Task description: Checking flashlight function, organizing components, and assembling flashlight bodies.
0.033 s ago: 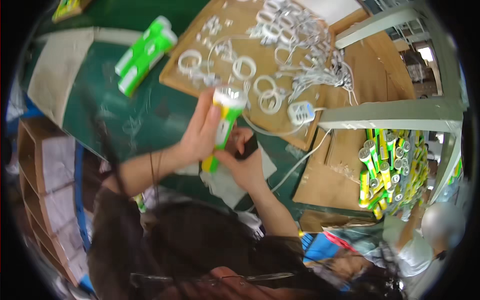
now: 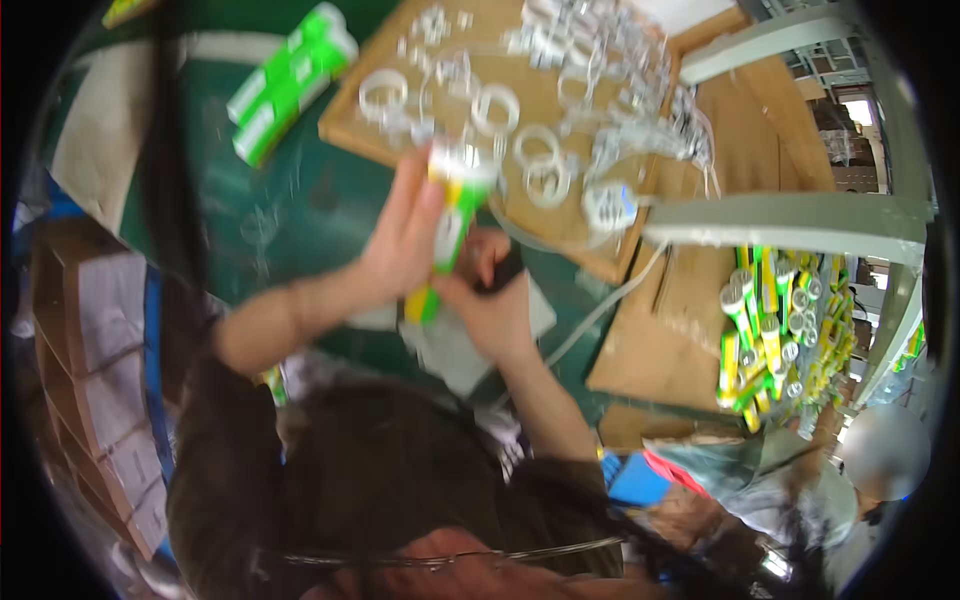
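A flashlight [image 2: 455, 215] with a green, yellow and white body and a broad white head is tilted in front of me, head end up. My left hand [image 2: 405, 225] grips it from the left, fingers along the body just below the head. Beside its narrow lower end is my right hand [image 2: 490, 305], thumb against the flashlight and fingers curled around a small dark object [image 2: 508, 270]. What that object is does not show clearly. Under the hands lies a pale sheet or cloth [image 2: 465, 355] on the green tabletop [image 2: 300, 200].
More green-and-white flashlights [image 2: 290, 85] lie at the far left. A cardboard sheet [image 2: 440, 140] carries white rings, cables and a white power strip [image 2: 610, 207]. Many flashlights [image 2: 765, 330] are heaped at right, behind a grey metal frame [image 2: 790, 220]. Another person [image 2: 800, 490] is at lower right.
The view has shifted slightly, so the table and the things on it appear a little higher. Both hands keep their hold around the flashlight.
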{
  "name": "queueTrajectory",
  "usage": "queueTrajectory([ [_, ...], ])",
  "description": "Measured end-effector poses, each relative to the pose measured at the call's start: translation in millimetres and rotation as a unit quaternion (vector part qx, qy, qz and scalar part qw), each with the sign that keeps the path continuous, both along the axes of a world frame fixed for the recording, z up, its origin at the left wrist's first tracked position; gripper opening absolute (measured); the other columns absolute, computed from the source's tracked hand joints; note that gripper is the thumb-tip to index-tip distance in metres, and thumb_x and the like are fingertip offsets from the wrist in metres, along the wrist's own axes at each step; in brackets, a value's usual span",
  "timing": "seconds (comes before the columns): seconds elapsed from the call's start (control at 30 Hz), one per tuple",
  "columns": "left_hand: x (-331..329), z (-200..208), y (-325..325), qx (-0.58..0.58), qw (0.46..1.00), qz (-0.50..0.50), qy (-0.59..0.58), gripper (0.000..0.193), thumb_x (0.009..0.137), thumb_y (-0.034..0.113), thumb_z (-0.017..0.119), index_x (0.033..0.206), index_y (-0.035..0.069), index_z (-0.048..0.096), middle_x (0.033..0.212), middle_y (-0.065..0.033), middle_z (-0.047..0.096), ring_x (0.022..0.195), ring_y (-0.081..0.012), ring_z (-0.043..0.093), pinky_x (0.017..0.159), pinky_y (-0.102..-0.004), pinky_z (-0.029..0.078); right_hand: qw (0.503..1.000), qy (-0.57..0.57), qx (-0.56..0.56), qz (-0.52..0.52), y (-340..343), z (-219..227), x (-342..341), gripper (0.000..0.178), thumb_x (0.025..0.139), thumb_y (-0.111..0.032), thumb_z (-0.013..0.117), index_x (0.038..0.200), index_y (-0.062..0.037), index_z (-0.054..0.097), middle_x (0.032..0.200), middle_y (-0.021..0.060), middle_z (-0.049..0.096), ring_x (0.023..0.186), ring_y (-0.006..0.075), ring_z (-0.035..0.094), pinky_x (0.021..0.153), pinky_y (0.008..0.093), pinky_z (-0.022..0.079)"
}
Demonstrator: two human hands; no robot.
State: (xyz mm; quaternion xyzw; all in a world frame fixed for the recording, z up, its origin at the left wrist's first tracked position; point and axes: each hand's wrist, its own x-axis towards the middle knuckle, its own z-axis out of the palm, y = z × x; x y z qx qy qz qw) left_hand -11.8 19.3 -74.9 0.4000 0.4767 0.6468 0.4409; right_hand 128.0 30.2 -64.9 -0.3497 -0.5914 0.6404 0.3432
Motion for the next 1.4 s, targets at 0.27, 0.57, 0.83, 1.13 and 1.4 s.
queueTrajectory([
  [0.27,3.8,6.9,6.1,0.037,0.998,-0.004,0.042,0.060,0.097,0.059,0.028,0.130,0.010,0.033,0.088,-0.0094,0.058,0.066,-0.0155,0.057,0.058,-0.0275,0.050,0.997,0.039,-0.028,-0.067,-28.7,-4.8,4.5,0.041,0.075,0.004,0.072,0.079,-0.0107,0.034,0.100,0.0059,0.051,0.080,0.0076,0.054,0.067,0.0226,0.044],
  [0.57,14.4,13.3,16.6,0.147,0.973,0.019,0.174,0.040,0.102,0.034,0.034,0.121,0.002,0.049,0.090,-0.0080,0.058,0.075,-0.0147,0.052,0.071,-0.0302,0.047,0.997,-0.049,0.060,0.005,4.4,24.6,41.3,0.041,0.080,-0.012,0.074,0.077,-0.0083,0.033,0.096,0.0096,0.063,0.084,0.0120,0.060,0.072,0.0260,0.050],
  [0.83,-23.0,40.0,17.2,0.086,0.926,-0.071,0.361,0.033,0.093,0.031,0.057,0.111,0.003,0.061,0.095,-0.0110,0.061,0.087,-0.0226,0.057,0.079,-0.0337,0.047,0.996,-0.060,0.058,0.008,-35.2,52.5,146.1,0.044,0.072,-0.011,0.076,0.073,-0.0117,0.031,0.080,0.0026,0.050,0.072,0.0094,0.044,0.059,0.0264,0.038],
  [1.13,-181.5,20.0,54.0,-0.228,0.617,0.157,0.737,0.071,0.085,0.062,0.051,0.129,0.006,0.051,0.126,-0.0219,0.053,0.115,-0.0392,0.053,0.094,-0.0484,0.043,0.890,-0.216,-0.349,-0.200,-252.3,-26.3,390.0,0.050,0.042,0.009,0.065,0.071,-0.0168,0.035,0.076,-0.0040,0.039,0.073,0.0112,0.044,0.061,0.0242,0.035],
  [1.4,-165.2,1.9,37.8,-0.159,0.658,0.171,0.716,0.073,0.082,0.059,0.059,0.129,0.004,0.049,0.129,-0.0216,0.049,0.116,-0.0387,0.050,0.098,-0.0490,0.040,0.781,-0.251,-0.253,-0.513,-317.9,-169.4,465.3,0.024,0.078,-0.011,0.073,0.080,-0.0116,0.049,0.071,-0.0028,0.044,0.064,0.0128,0.045,0.063,0.0294,0.040],
])
